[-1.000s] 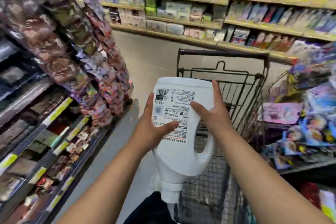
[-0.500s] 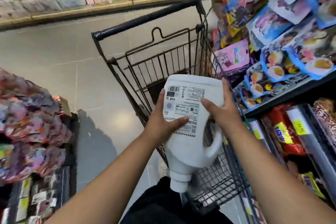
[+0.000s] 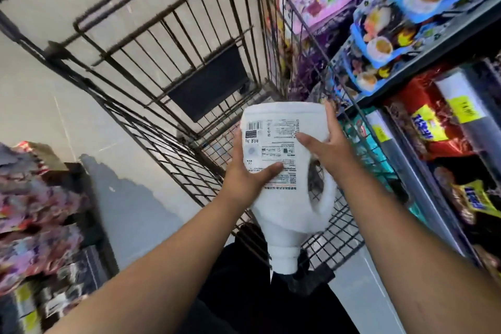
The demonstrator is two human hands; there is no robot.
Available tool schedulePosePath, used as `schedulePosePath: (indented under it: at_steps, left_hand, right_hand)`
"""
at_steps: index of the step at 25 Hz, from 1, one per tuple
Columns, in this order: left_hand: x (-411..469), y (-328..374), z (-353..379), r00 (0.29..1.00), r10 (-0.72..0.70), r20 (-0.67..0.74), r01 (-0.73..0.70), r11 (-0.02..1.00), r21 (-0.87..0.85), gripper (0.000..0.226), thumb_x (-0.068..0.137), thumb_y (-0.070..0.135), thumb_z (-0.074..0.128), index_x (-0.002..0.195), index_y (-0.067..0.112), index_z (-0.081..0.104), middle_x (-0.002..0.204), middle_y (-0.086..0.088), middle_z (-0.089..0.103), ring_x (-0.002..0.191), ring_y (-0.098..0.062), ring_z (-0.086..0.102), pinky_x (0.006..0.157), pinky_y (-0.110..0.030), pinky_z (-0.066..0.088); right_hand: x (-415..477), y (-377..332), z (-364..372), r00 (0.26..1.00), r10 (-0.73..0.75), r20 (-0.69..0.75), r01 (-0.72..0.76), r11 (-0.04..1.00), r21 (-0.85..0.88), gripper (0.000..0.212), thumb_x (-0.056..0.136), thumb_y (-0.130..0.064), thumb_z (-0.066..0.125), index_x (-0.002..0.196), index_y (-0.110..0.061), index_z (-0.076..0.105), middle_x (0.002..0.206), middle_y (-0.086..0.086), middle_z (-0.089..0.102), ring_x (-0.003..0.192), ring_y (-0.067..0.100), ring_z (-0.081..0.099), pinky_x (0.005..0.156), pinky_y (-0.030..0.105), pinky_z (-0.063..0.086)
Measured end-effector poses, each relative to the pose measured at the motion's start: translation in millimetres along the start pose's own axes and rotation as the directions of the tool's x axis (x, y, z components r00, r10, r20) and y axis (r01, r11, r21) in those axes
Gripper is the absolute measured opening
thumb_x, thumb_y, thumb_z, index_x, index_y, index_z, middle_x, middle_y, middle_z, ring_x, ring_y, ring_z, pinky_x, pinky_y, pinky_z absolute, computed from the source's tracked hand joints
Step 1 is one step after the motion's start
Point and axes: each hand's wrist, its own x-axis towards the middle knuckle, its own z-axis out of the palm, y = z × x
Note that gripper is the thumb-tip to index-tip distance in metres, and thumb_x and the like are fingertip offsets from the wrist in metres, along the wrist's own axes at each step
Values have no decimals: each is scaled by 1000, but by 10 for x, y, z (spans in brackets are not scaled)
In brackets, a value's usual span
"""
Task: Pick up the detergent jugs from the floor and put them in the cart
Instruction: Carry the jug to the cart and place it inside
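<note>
The white plastic detergent jug with a moulded side handle (image 3: 282, 171) is held in the air by both hands, over the near end of the black wire shopping cart (image 3: 208, 81). It is not yet resting on the mesh floor. The jug is turned over, with its flat base pointing far and its white screw cap (image 3: 282, 260) pointing near, towards the person.

The left hand (image 3: 244, 179) grips the left side of the body, its thumb lying across the printed label (image 3: 273, 144) and its fingers hidden behind. The right hand (image 3: 328, 149) grips the right side nearer the base, with the thumb on the label and the fingers wrapped round the far edge. The loop handle (image 3: 325, 198) on the right is free; neither hand is through it.

The jug looks large and is probably full, so I judge it heavy, with liquid that may shift as it tilts. The walls should be stiff but smooth and a little slippery under flat palms, so this two-sided clasp depends on squeeze. The handle would give the surer hold. Lowering it base first and setting it down gently seems wise, since the cap could leak if knocked.

Shelves of coloured snack packets (image 3: 433, 130) stand just to the right of the cart, and grey tiled floor (image 3: 40, 95) lies to the left.
</note>
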Motion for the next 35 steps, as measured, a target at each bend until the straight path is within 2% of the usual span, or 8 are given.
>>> schedulePosePath:
  at_steps: [3, 7, 10, 14, 19, 23, 29, 35]
  left_hand:
    - [160, -203, 132, 996, -88, -10, 88, 996, -14, 117, 72, 34, 86, 153, 44, 2, 114, 29, 56, 111, -9, 61, 102, -36, 49]
    - [462, -512, 218, 981, -193, -28, 192, 980, -45, 126, 61, 46, 88, 149, 51, -2, 128, 18, 58, 114, -12, 62, 104, -39, 48]
    - [701, -659, 315, 960, -277, -51, 273, 959, -79, 125, 56, 47, 88, 144, 59, -1, 132, 12, 61, 111, -18, 66, 100, -47, 51]
    - [953, -841, 487, 925, -366, -104, 346, 923, -167, 122, 63, 39, 88, 149, 53, 2, 134, 5, 60, 113, -22, 65, 101, -47, 50]
    - [1151, -1125, 709, 916, -390, -90, 375, 915, -150, 118, 75, 30, 84, 153, 44, -4, 137, 8, 54, 116, -19, 60, 102, -36, 47]
    - [1236, -1305, 794, 897, -438, -50, 431, 895, -111, 131, 51, 45, 89, 141, 63, -4, 142, 0, 54, 117, -26, 62, 101, -54, 49]
    - [1188, -1453, 898, 901, -429, 57, 431, 877, -211, 119, 80, -3, 75, 154, 39, -8, 156, 0, 36, 133, -19, 48, 112, -39, 37]
    - [1149, -1283, 821, 901, -434, -6, 433, 901, -19, 125, 68, 30, 88, 150, 51, -4, 153, -1, 39, 132, -24, 48, 115, -48, 34]
  right_hand:
    - [243, 253, 34, 998, 42, 38, -43, 999, 14, 97, 81, -15, 76, 153, -36, 15, 118, -26, 54, 96, -18, 56, 80, 9, 49]
    - [573, 569, 138, 993, 82, 84, -81, 997, -12, 100, 78, -20, 79, 153, -36, 15, 138, -10, 52, 120, 7, 55, 97, 28, 50]
    - [820, 780, 195, 984, 118, 134, -117, 993, -18, 91, 83, -15, 74, 153, -35, 20, 142, -7, 51, 122, 8, 53, 92, 23, 51]
    - [1087, 1010, 193, 973, 148, 176, -128, 984, -125, 89, 79, -25, 79, 150, -42, 28, 152, -3, 39, 131, 10, 41, 111, 32, 36]
    - [1347, 1311, 94, 971, 160, 177, -120, 969, -218, 91, 77, -29, 80, 149, -46, 26, 156, 0, 33, 134, 8, 34, 106, 24, 29]
    - [1507, 1549, 56, 975, 155, 157, -116, 965, -233, 84, 77, -33, 80, 145, -49, 33, 153, -1, 35, 133, 9, 37, 111, 29, 32]
    - [1570, 1716, 153, 985, 94, 147, -63, 977, -205, 82, 69, -44, 76, 140, -55, 36, 150, -2, 34, 134, 12, 38, 117, 35, 31]
    - [1375, 1698, 92, 996, 52, 75, -33, 970, -242, 84, 75, -33, 78, 146, -43, 34, 147, 0, 36, 132, 12, 41, 114, 32, 32]
